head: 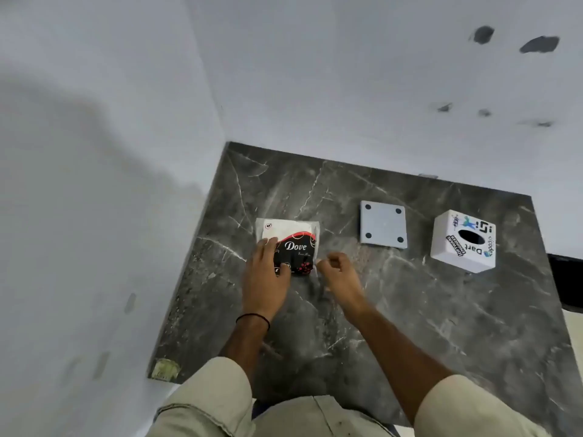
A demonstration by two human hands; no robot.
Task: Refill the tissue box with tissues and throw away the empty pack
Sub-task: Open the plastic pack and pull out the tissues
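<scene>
Seen from above: a dark grey marble countertop (394,310) veined in white, set into a corner of pale walls. Near the centre, a flat plastic tissue pack (288,244) printed black, red and white with the word "Dove" — lying face up, still plump with white tissues. Pressing down on its 8 o'clock corner, the left hand (266,275), fingers spread flat, palm down, a thin black band at the wrist. At the pack's 4 o'clock corner, the right hand (337,272), fingers curled and pinched together on what looks like the clear sealed edge of the wrapper, though too blurred to be sure of the grip.

At 3 o'clock from the pack, well apart, a light grey square base plate (383,223) with four dark round feet, lying bottom up. Further along at 3 o'clock, a white cube-shaped tissue box (463,241) with colourful stickers and a dark oval slot — separated from its base, slot showing nothing inside.

Judged progress: early. Box apparently opened and ready; pack seemingly just being opened. Left to do — extracting tissues, loading the box, refitting the base, discarding the wrapper. No bin in view.
</scene>
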